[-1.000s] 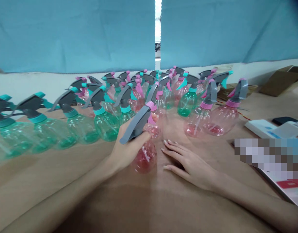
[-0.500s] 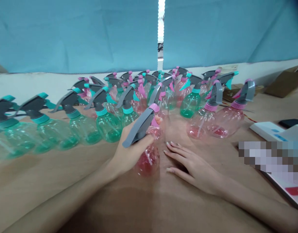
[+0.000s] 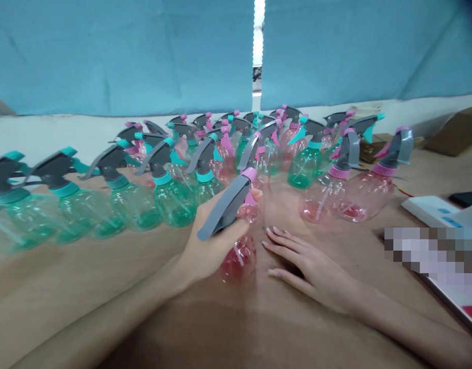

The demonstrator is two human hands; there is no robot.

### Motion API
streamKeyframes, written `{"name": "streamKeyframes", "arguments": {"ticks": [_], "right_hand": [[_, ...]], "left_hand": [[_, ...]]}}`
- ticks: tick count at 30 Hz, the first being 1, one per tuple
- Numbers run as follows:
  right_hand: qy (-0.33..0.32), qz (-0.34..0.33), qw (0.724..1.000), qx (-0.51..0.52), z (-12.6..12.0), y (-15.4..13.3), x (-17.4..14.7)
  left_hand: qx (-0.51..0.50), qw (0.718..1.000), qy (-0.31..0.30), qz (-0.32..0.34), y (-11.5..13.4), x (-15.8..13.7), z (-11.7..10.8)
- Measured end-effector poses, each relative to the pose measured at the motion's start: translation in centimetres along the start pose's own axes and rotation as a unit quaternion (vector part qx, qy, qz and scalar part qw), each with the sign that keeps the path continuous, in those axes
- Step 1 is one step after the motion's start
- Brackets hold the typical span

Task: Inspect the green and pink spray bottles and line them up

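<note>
My left hand point(image 3: 212, 241) is wrapped around the neck of a pink spray bottle point(image 3: 238, 261) with a grey and pink trigger head. The bottle is at the middle of the table, and part of its neck is hidden by the fingers. My right hand point(image 3: 308, 269) rests palm down on the tabletop just right of that bottle, empty, its fingers stretched out. Close beyond the left hand are a green spray bottle point(image 3: 174, 202) and a row of similar green ones. Past the right hand stand two pink spray bottles point(image 3: 324, 197).
More green and pink spray bottles point(image 3: 303, 166) crowd the back of the wooden table point(image 3: 182, 328). At the right lie a white device point(image 3: 431, 210) and a partly pixelated flat item point(image 3: 451, 292). A cardboard box point(image 3: 454, 130) sits behind them. A blue curtain point(image 3: 124, 56) hangs at the back.
The view has shifted slightly, so things appear a little farther right. My left hand keeps its hold on the pink spray bottle, and my right hand stays flat on the table.
</note>
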State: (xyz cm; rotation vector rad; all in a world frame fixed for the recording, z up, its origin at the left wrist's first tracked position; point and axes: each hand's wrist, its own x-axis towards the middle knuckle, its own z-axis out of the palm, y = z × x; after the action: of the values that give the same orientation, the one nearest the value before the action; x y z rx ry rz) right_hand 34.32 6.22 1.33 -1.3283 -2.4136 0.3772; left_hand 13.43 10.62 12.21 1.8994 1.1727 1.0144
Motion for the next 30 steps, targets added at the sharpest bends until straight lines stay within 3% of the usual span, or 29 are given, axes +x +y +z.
{"name": "streamKeyframes", "arguments": {"ticks": [30], "right_hand": [[0.015,0.001,0.999,0.031,0.24,0.23,-0.21]], "left_hand": [[-0.010,0.996,-0.069,0.049,-0.50,-0.38,-0.32]]}}
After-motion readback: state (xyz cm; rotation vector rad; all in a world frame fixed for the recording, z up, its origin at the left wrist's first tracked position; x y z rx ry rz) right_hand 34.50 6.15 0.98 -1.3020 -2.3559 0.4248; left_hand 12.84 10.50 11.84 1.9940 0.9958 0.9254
